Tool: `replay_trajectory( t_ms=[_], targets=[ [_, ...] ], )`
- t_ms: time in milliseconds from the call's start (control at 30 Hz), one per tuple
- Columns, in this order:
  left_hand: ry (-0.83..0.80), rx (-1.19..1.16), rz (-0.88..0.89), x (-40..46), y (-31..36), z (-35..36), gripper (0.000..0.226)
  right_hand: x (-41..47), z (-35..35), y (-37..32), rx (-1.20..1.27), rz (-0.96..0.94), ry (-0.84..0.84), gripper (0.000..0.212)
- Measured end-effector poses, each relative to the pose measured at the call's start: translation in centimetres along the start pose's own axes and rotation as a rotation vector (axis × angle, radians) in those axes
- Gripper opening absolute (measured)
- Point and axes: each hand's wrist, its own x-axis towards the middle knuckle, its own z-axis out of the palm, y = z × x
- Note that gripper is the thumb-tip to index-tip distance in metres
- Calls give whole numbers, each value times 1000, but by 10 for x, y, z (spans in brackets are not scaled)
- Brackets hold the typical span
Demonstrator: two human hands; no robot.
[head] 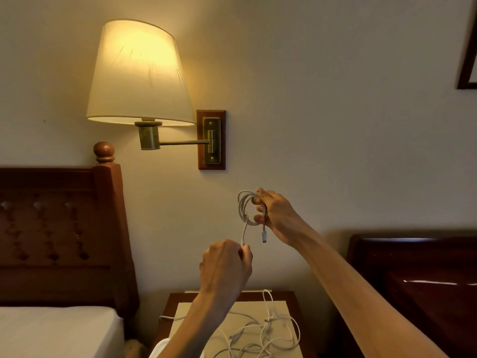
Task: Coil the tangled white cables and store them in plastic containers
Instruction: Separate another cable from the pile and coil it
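My right hand (276,215) is raised in front of the wall and grips a small coil of white cable (246,208); one connector end hangs down below its fingers. Lower and to the left, my left hand (227,264) pinches the free tail of the same cable, which runs up to the coil. Below both hands, more tangled white cables (260,334) lie loose on the nightstand (185,313). No plastic container is in view.
A lit wall lamp (136,76) on a brass swing arm hangs above left. A wooden headboard (59,228) and a white mattress (56,332) are at the left. Dark wooden furniture (418,280) stands at the right, and a picture frame corner (468,60) shows top right.
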Motion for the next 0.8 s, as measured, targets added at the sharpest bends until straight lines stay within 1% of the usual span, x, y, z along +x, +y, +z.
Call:
replay_trajectory(
  t_ms=[67,167,233,267,300,367,400,433,467,500,533,567,600,633,667,733,800],
  targets=[
    [-16,9,9,-5,-2,5,40,2,-1,-2,17,2,2,26],
    [-82,21,17,-16,-5,15,37,6,-2,-8,38,-14,6,26],
    [-154,-13,45,-18,-6,14,40,6,-1,-9,-1,-21,-39,26],
    [-230,-56,64,-14,-7,9,43,6,0,-10,-22,-25,-65,27],
    [-352,-125,63,-9,-8,2,48,5,-1,-11,-33,-31,-89,27],
    [-634,-275,-21,6,-12,-24,67,3,-4,-15,-9,-50,-112,27],
    [-693,-325,-64,16,-17,-37,75,2,-7,-18,10,-57,-118,27],
    [-682,-362,-90,25,-22,-51,78,1,-10,-21,20,-63,-124,28],
    [-616,-385,-90,33,-25,-63,78,-1,-12,-25,25,-67,-136,28],
    [-500,-391,-73,40,-27,-71,76,-3,-12,-27,34,-68,-155,29],
    [-347,-393,-47,46,-27,-76,70,-5,-10,-29,49,-66,-175,29],
    [-190,-424,-16,50,-24,-77,60,-6,-8,-31,63,-62,-188,29],
    [-84,-508,1,52,-19,-77,46,-6,-5,-33,69,-58,-190,30],
    [-53,-635,-1,55,-14,-75,35,-7,-2,-35,67,-56,-186,30],
    [-78,-780,-21,58,-9,-73,30,-7,0,-36,66,-55,-181,30],
    [-159,-1003,-64,61,-4,-71,31,-8,3,-39,77,-54,-176,30],
    [-208,-1095,-90,64,-6,-68,35,-10,4,-40,69,-50,-170,30]
  ],
)
